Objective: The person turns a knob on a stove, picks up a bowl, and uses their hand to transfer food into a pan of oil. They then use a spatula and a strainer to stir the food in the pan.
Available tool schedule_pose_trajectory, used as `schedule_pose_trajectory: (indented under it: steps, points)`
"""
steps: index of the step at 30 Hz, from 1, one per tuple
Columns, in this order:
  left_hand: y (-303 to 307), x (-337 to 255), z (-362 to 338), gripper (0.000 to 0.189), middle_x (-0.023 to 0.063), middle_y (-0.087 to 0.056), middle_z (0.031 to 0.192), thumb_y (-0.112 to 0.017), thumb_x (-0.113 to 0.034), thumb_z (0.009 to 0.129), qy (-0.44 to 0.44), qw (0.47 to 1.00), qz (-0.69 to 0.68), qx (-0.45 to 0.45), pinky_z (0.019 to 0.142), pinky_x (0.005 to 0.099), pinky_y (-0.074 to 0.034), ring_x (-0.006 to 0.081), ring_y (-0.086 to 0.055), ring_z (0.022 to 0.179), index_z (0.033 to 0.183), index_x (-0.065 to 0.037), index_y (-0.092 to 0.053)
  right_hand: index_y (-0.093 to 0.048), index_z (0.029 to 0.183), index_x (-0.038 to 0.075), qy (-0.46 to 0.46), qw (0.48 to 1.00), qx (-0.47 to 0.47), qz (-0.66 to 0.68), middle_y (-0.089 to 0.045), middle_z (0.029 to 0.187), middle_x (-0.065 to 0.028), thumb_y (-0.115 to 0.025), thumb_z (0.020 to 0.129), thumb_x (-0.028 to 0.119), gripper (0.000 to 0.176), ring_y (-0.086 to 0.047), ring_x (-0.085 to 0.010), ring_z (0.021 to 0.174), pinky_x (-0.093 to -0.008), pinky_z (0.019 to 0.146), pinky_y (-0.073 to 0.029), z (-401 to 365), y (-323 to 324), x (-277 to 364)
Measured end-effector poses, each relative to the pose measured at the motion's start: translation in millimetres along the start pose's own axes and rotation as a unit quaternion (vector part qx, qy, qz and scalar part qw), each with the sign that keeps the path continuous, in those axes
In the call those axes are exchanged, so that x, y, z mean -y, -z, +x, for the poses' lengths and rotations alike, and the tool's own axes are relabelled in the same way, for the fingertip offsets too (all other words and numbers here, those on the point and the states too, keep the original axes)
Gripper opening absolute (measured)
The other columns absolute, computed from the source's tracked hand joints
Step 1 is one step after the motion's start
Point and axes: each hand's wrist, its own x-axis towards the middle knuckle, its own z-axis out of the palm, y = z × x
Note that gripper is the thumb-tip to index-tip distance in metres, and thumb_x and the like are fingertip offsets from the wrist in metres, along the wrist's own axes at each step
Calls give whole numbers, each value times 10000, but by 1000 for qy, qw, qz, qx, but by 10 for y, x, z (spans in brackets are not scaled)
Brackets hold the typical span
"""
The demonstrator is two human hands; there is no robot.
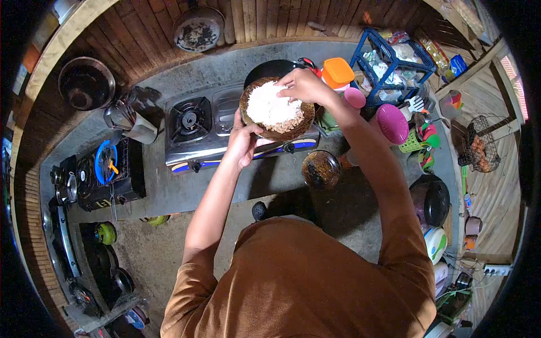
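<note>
My left hand point(242, 141) grips the near left rim of a brown bowl point(288, 134), held tilted above the stove point(217, 147). White rice point(270, 107) fills much of the bowl, and small brown pieces point(288, 124) lie at its near side. At the bowl's far right, my right hand point(304, 86) reaches over the rim with its fingers bent down at the rice; whatever they pinch is too small to tell. Behind the bowl, a black pan point(265, 71) sits on the right burner, partly hidden. The left burner point(190, 119) has nothing on it.
A round brown lid point(321, 169) lies on the counter point(225, 197) near the stove. To the right stand an orange container point(337, 72), a blue rack point(389, 70) and a pink basket point(393, 124). At the left are a utensil holder point(142, 129) and a blue-rimmed dish point(105, 162).
</note>
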Motion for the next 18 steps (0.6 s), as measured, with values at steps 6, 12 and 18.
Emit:
schedule_pose_trajectory:
  steps: [6, 12, 18]
  points:
    - [77, -116, -49, 773, 155, -439, 1256, -437, 122, 684, -13, 999, -14, -32, 717, 416, -591, 300, -544, 1057, 1381, -145, -237, -641, 1052, -44, -36, 997, 13, 66, -687, 892, -144, -707, 782, 122, 323, -658, -127, 700, -247, 615, -541, 208, -47, -92]
    - [441, -217, -3, 737, 156, -435, 1257, -437, 116, 695, -75, 996, -26, -50, 766, 481, -571, 325, -513, 1098, 1363, -143, -268, -603, 1094, -85, -76, 976, -42, 200, -679, 894, -120, -695, 809, 121, 364, -646, -139, 787, -244, 670, -542, 373, 52, -389]
    - [773, -427, -99, 719, 129, -461, 1249, -454, 119, 699, -87, 992, -31, -84, 925, 430, -483, 277, -485, 1140, 1356, -125, -295, -673, 969, -39, -143, 978, -88, 121, -688, 821, -142, -737, 733, 99, 281, -660, -153, 631, -263, 564, -542, 549, -189, -1117]
